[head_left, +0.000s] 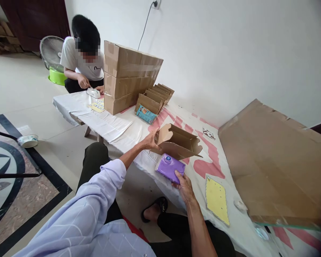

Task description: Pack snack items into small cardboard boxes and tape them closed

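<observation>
Room for moving lay on the tabletop [112, 125] between the open cardboard box [172, 148] and the large cardboard piece [275, 167] at right. Near the tabletop's front edge, the right hand [186, 187] had its fingers grasping a purple packet [169, 168] just beside the box; its long axis ran roughly along that edge, blue-marked end pointing left. The left hand's [150, 141] fingers gripped the box's left end, its opening facing up.

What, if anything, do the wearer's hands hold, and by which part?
Right hand: the purple packet, by its near right corner, thumb on top. Left hand: the open cardboard box, by its left end.
</observation>
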A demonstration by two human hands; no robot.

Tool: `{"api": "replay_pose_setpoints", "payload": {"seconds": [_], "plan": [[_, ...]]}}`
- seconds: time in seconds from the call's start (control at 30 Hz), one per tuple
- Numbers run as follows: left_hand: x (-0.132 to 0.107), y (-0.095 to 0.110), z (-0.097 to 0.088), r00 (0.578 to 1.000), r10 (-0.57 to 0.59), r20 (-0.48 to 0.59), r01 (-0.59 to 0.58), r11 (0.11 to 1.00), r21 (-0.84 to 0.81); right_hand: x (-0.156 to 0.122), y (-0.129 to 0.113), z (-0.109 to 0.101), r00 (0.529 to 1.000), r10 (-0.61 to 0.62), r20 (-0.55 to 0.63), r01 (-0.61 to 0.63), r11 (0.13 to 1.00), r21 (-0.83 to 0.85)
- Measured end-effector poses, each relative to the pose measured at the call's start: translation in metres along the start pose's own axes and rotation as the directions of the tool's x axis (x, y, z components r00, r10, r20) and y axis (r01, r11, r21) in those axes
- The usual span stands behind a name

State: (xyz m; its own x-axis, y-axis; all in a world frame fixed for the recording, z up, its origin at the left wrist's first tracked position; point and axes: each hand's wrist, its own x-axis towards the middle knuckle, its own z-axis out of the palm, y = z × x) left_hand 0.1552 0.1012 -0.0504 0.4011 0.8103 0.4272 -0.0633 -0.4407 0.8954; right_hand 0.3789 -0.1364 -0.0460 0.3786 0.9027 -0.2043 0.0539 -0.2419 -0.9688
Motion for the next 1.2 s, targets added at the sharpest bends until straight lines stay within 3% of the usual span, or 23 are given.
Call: {"api": "replay_pose_setpoints", "payload": {"seconds": [0.1,0.2,0.27,0.3,0.33,0.4,0.47,0.53,0.6,0.67,0.77,0.87,0.97,1.03,1.2], "plan": [[-0.018,0.015,-0.009,0.997,0.031,-0.073,-0.024,0.995,0.099,0.009,-0.007,0.004,1.000,0.015,0.024,-0.013,0.997,-0.080],[-0.032,0.034,-0.023,0.990,0.038,-0.133,-0.008,0.975,0.223,0.019,-0.014,0.007,0.999,-0.002,0.033,0.012,0.955,-0.295],[-0.039,0.047,-0.031,0.988,0.023,-0.154,0.028,0.948,0.318,0.022,-0.023,0.012,0.989,-0.144,-0.026,0.114,0.873,-0.474],[-0.043,0.053,-0.034,0.987,0.015,-0.158,0.043,0.933,0.356,0.022,-0.030,0.015,0.959,-0.273,-0.071,0.192,0.817,-0.544],[-0.046,0.058,-0.035,0.987,0.010,-0.160,0.053,0.921,0.385,0.021,-0.038,0.020,0.900,-0.422,-0.106,0.282,0.752,-0.596],[-0.051,0.065,-0.035,0.987,0.018,-0.161,0.052,0.907,0.418,0.018,-0.057,0.031,0.719,-0.686,-0.112,0.468,0.598,-0.651],[-0.056,0.068,-0.031,0.986,0.045,-0.160,0.028,0.904,0.427,0.016,-0.080,0.043,0.564,-0.825,-0.013,0.619,0.434,-0.655],[-0.058,0.068,-0.029,0.984,0.077,-0.158,-0.004,0.910,0.414,0.015,-0.099,0.052,0.494,-0.866,0.081,0.692,0.335,-0.640],[-0.060,0.065,-0.033,0.982,0.092,-0.167,-0.024,0.929,0.369,0.015,-0.112,0.056,0.486,-0.868,0.106,0.713,0.324,-0.621],[-0.062,0.060,-0.046,0.977,0.066,-0.203,-0.013,0.967,0.254,0.012,-0.115,0.055,0.490,-0.870,0.050,0.710,0.365,-0.602],[-0.073,0.048,-0.077,0.963,-0.059,-0.263,0.040,0.996,-0.079,0.006,-0.106,0.047,0.485,-0.870,-0.089,0.687,0.442,-0.577],[-0.088,0.037,-0.106,0.953,-0.165,-0.254,0.031,0.888,-0.459,0.000,-0.094,0.045,0.560,-0.819,-0.125,0.667,0.536,-0.518],[-0.100,0.027,-0.122,0.947,-0.251,-0.198,0.057,0.741,-0.670,-0.003,-0.086,0.053,0.633,-0.770,-0.074,0.678,0.599,-0.426],[-0.104,0.020,-0.124,0.932,-0.319,-0.173,0.096,0.677,-0.730,-0.007,-0.084,0.063,0.636,-0.771,-0.027,0.709,0.598,-0.374],[-0.106,0.010,-0.116,0.910,-0.386,-0.152,0.127,0.606,-0.785,-0.020,-0.086,0.079,0.582,-0.811,0.061,0.787,0.543,-0.293]]}}
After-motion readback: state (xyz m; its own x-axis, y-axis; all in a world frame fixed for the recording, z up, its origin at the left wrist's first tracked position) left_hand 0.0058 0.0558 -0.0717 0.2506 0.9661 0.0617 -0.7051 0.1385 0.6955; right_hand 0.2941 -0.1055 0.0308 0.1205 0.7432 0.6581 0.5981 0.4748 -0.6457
